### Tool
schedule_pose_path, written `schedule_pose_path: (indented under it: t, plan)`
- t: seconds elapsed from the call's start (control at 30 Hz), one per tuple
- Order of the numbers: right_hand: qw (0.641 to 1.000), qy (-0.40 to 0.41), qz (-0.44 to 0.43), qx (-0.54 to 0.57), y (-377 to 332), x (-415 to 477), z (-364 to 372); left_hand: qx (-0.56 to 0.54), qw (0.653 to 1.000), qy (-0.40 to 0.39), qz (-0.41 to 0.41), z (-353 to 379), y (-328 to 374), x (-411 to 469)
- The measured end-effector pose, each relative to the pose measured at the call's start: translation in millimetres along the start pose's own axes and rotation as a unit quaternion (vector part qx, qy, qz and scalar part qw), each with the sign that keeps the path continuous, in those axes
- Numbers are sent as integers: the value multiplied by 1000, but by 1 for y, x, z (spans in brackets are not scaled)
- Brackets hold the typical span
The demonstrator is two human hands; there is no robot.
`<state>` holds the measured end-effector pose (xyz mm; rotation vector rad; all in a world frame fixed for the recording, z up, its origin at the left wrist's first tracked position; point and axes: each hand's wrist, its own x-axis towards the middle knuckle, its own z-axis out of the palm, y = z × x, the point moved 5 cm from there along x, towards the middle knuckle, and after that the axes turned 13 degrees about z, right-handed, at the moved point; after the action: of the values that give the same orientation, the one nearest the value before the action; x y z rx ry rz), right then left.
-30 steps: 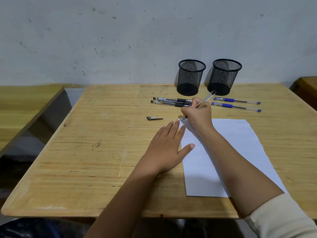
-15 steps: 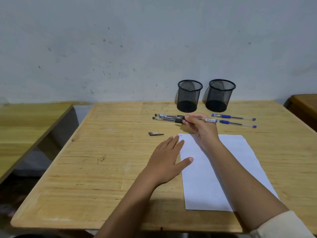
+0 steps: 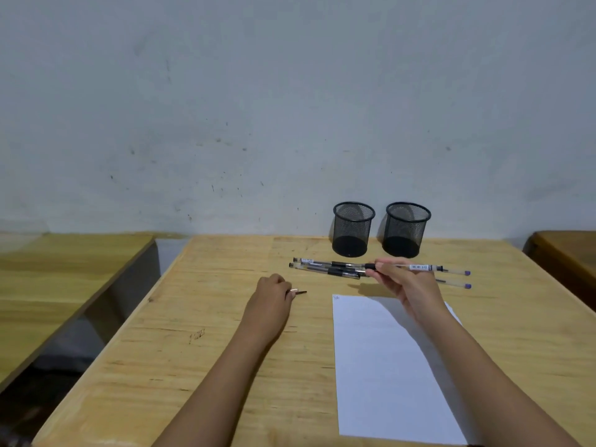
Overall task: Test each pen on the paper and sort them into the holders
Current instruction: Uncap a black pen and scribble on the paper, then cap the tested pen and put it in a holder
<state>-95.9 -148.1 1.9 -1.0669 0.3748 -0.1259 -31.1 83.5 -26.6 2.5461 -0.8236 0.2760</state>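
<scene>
My right hand (image 3: 409,285) holds an uncapped clear pen (image 3: 419,267) level above the table, its black tip pointing left. My left hand (image 3: 271,298) is closed around the small pen cap (image 3: 300,292) lying on the wood left of the paper. The white paper (image 3: 387,366) lies flat, with a tiny scribble at its top-left corner. Black pens (image 3: 325,269) lie in a bunch in front of the holders. Two blue-ended pens (image 3: 467,286) lie to the right, partly hidden by my hand. Both black mesh holders (image 3: 353,229) (image 3: 407,229) stand by the wall and look empty.
The wooden table (image 3: 225,366) ends at the wall behind the holders. A second wooden table (image 3: 64,269) stands to the left across a gap. A darker piece of furniture (image 3: 567,256) sits at the right edge.
My right hand lifted the pen off the paper and turned it level. My left hand left the paper's edge and moved up-left onto the pen cap. The view tilted up.
</scene>
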Motion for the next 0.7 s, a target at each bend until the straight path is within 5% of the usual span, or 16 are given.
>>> schedule_pose_path:
  t: [0.13,0.23,0.7]
  plan:
    - [1000,-15,-1,-15,2,-8,6,-137,987,84,-32,-6,10,-2]
    - [999,-34,-1,-31,2,-16,12,-300,946,111,-56,-8,21,-3]
    - [991,-120,17,-61,-3,-33,17,-476,873,103,6,-32,73,1]
